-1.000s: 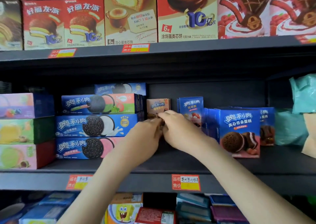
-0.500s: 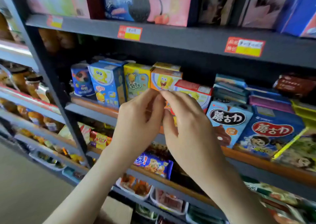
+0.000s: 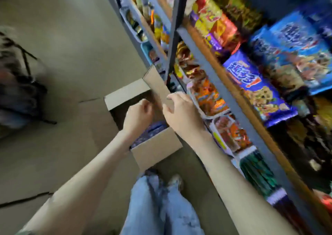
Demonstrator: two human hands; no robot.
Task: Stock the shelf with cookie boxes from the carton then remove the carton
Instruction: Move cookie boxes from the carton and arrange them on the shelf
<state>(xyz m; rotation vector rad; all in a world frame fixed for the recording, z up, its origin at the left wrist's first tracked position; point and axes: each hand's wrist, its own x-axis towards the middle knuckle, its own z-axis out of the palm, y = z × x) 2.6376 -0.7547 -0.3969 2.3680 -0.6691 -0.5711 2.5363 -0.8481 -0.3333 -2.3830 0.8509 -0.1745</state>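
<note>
The shelf [image 3: 212, 55] is stocked from the open carton [image 3: 154, 148] on the floor, where purple cookie boxes [image 3: 152, 132] are glimpsed. One should be gripped squarely: left hand [image 3: 138, 116] curled empty, right hand [image 3: 181, 116] loosely spread.

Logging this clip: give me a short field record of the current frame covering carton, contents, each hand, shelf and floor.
carton: open cardboard carton on the floor beside the shelving, flaps up
contents: dark blue packs visible inside, blurred; count unclear
left hand: left hand over the carton opening, fingers curled, grip on anything not discernible
right hand: right hand at the carton's far flap, fingers spread, empty
shelf: shelving on the right, packed with snack bags
floor: tan floor; person's jeans and shoe at bottom
</note>
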